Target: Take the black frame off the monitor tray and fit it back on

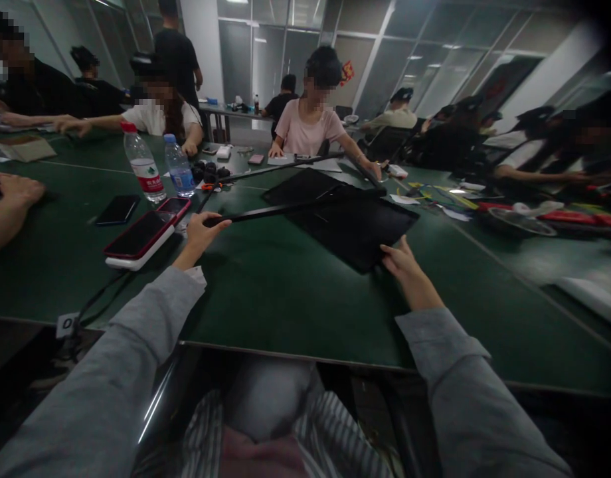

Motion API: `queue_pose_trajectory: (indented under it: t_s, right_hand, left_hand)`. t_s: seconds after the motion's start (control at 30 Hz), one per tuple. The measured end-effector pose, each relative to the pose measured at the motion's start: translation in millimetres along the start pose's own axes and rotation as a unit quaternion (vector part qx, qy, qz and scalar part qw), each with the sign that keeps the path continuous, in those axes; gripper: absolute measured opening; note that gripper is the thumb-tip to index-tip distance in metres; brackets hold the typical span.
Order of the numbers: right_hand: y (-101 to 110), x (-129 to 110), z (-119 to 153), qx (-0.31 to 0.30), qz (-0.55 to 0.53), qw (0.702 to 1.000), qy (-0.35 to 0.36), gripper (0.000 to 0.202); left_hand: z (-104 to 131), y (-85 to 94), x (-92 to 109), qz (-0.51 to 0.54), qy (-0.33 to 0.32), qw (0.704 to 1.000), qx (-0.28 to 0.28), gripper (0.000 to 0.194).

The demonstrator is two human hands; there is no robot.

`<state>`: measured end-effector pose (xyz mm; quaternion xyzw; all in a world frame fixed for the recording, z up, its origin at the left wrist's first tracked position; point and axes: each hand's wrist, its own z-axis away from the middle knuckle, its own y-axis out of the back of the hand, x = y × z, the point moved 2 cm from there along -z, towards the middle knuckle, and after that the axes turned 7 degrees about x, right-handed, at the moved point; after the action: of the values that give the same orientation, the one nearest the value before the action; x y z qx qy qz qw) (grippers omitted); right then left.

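My left hand (204, 231) is closed around the near left corner of a thin black rectangular frame (285, 207), which is raised and tilted above the green table (285, 292). Under the frame's right part lies a flat black panel (358, 232), apparently folded or in two sections. The fingers of my right hand (399, 260) pinch this panel at its near right edge, thumb on top. Whether the panel touches the frame I cannot tell. Across the table, a co-worker's hand (372, 169) is close to the frame's far right corner.
Left of my left hand, a red-cased phone (136, 236) rests on a white block. Near it are a dark phone (117, 210), a red-capped bottle (145, 169) and a blue-capped bottle (178, 171). Cables (437, 194) and a wire strainer (522, 224) lie to the right. People sit around.
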<state>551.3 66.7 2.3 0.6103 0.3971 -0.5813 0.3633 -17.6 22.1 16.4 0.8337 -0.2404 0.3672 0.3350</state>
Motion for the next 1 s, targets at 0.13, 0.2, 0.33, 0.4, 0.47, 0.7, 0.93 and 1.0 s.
queue_pose_trajectory:
  t_s: [0.13,0.2,0.33,0.4,0.47,0.7,0.93,1.0]
  right_hand:
    - [-20.3,-4.6,-2.3,-0.109,0.046,0.993,0.015,0.071]
    - [-22.5,-4.1,-7.3,-0.080,0.068,0.994,0.033,0.055]
    - [-21.0,-7.8,-15.6,0.010,0.055,0.996,0.075,0.056]
    - [-23.1,-10.0,-14.4,-0.026,0.049,0.996,0.070,0.062]
    - [-26.5,-10.5,-10.3,-0.061,0.065,0.993,0.082,0.057]
    - [-36.9,2.7,-8.3,-0.013,0.191,0.956,0.221,0.069]
    - [-32.7,15.2,-16.2,0.001,0.269,0.931,0.246,0.067]
    - [-30.2,18.7,-19.0,0.001,0.278,0.928,0.248,0.067]
  left_hand:
    - [5.1,5.2,13.1,-0.050,-0.017,0.998,-0.018,0.038]
    - [9.0,7.2,20.0,-0.063,-0.032,0.997,-0.026,0.038]
    - [16.3,8.3,31.6,-0.082,-0.057,0.994,-0.045,0.038]
    - [19.5,7.9,36.1,-0.093,-0.064,0.992,-0.058,0.038]
    - [22.8,7.6,38.7,-0.098,-0.071,0.990,-0.069,0.038]
    - [35.6,5.0,35.2,-0.123,-0.087,0.978,-0.143,0.036]
    - [42.9,1.5,36.8,-0.142,-0.096,0.967,-0.187,0.033]
    - [44.1,0.9,36.8,-0.147,-0.108,0.965,-0.188,0.031]
